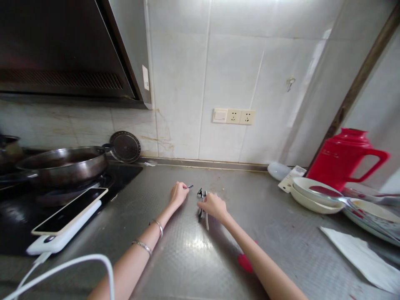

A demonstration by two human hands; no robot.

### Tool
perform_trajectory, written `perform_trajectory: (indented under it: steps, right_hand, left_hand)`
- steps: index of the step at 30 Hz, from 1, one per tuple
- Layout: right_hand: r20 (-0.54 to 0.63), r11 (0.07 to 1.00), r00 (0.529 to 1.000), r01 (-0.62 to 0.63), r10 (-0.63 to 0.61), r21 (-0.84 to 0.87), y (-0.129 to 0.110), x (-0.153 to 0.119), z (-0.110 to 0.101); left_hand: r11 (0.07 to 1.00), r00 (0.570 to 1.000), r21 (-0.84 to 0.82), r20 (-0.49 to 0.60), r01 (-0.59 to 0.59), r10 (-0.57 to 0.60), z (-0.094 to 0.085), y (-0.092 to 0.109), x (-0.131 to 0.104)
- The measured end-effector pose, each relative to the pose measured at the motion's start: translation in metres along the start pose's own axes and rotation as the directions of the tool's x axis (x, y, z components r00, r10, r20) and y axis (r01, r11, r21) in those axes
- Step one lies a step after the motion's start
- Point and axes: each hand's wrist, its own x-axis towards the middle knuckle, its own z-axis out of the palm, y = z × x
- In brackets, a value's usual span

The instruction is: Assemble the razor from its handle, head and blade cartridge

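- We work over a steel counter point(175, 254), which runs back to the tiled wall.
- We see a wide pan point(68, 171) on the stove point(125, 177) to the left; its inside is dark, and we cannot tell whether it holds anything.
- We see a red jug point(340, 158) upright at the right; we cannot see into it.
- Two pale bowls point(314, 204) sit nested in front of the jug, with a spoon's point(331, 192) head resting over the upper one.
- Our right hand point(215, 205) is palm down, forearm slanting in from the lower right, fingers curled and clamped on the tool.
- Our left hand point(179, 193) comes in from the lower left, knuckles up, thumb and fingers pinched together on the bit.
- We have the black-and-white tool point(200, 214) mid-counter, under the right hand.
- We have the dark bit point(191, 186) at the left fingertips, near the tool but apart.
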Motion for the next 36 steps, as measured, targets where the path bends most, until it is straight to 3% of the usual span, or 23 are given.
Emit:
perform_trajectory:
  steps: [7,16,22,28,31,36]
  right_hand:
    - [-0.005,0.998,1.0,0.006,-0.007,-0.064,-0.001,-0.001,0.003]
    - [-0.115,0.997,0.991,0.059,-0.064,-0.046,0.005,-0.004,-0.005]
    - [-0.321,0.957,0.933,0.23,-0.165,0.176,0.032,0.009,-0.023]
    - [-0.371,0.78,0.877,0.453,-0.305,0.431,0.044,0.019,-0.022]
    - [-0.372,0.735,0.873,0.474,-0.317,0.486,0.045,0.019,-0.025]
    - [-0.388,0.748,0.866,0.478,-0.314,0.461,0.046,0.016,-0.033]
  left_hand:
    - [0.995,0.998,-0.095,-0.05,-0.034,0.03,-0.001,-0.003,0.004]
    - [0.934,0.948,-0.224,-0.223,-0.278,0.229,-0.009,0.006,0.001]
    - [0.871,0.889,-0.215,-0.235,-0.442,0.394,-0.014,0.026,-0.007]
    - [0.822,0.847,-0.207,-0.17,-0.531,0.504,-0.016,0.046,-0.019]
    - [0.818,0.849,-0.228,-0.133,-0.529,0.512,-0.017,0.052,-0.023]
    - [0.799,0.842,-0.27,-0.117,-0.537,0.526,-0.019,0.054,-0.026]
